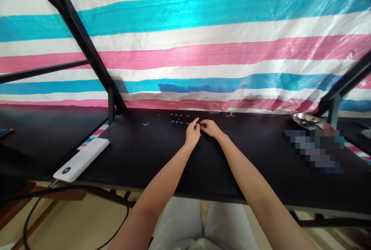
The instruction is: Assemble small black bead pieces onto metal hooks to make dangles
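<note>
Grips of the left hand (192, 134) and the right hand (211, 128) are held close together, fingers bent inward, low over the far part of a black table (139, 149). Whether either grip is closed on something cannot be told, as the fingertips are too small and dark between. For such fine handling, parts are probably best steadied by the left fingertips and guided by the right, with light pressure and the wrists kept low.

Just left of the hands, a short row of small dark pieces (176, 118), marked with pale bits, is set out on the table. Beyond the right hand, a row of small silvery pieces (213, 113) is placed, with a thin white loop (230, 114) beside it. Order should be kept by leaving both rows unbrushed by the knuckles. Farther out, a white power bank (82, 160) is laid at the left, and a shiny metal tray (298, 118) and a pixelated object (314, 151) are seen at the right. Behind everything, a striped sheet (203, 56) is hung.
</note>
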Demonstrator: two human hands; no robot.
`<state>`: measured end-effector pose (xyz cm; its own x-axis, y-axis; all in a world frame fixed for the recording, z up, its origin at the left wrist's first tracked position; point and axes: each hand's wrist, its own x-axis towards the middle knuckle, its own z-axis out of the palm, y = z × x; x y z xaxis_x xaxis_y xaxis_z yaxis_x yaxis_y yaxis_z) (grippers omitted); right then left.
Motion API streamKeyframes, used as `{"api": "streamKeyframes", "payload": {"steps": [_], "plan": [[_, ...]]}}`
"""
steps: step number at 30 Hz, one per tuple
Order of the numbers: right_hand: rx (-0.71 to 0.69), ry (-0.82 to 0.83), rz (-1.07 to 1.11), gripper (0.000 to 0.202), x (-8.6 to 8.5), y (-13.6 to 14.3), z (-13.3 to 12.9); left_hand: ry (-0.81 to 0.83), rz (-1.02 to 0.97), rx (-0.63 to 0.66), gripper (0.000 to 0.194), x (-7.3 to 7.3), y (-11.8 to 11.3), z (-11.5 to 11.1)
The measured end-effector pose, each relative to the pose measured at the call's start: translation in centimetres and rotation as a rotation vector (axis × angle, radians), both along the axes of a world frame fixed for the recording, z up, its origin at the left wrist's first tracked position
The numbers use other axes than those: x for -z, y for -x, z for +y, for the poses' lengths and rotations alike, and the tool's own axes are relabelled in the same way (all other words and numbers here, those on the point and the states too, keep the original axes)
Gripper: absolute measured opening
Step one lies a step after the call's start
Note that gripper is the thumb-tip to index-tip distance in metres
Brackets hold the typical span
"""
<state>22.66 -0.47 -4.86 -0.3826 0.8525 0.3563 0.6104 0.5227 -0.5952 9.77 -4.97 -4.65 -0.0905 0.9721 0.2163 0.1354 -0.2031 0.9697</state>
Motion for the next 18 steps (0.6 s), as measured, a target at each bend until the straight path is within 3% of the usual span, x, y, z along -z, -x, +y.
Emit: {"api": "streamKeyframes", "payload": {"steps": [4, 12, 18], "plan": [[0.093, -0.008, -0.013, 0.012, -0.3, 0.1, 0.0, -0.002, -0.010, -0.014, 0.039, -0.2, -0.3, -0.4], [0.271, 0.103, 0.013, 0.012, -0.7, 0.7, 0.6, 0.161, -0.251, -0.071, 0.015, -1.5, -0.2, -1.4], [0.263, 0.169, 0.041, 0.014, -1.0, 0.6, 1.2, 0.277, -0.363, -0.077, 0.011, -2.4, -0.2, -1.8]]}}
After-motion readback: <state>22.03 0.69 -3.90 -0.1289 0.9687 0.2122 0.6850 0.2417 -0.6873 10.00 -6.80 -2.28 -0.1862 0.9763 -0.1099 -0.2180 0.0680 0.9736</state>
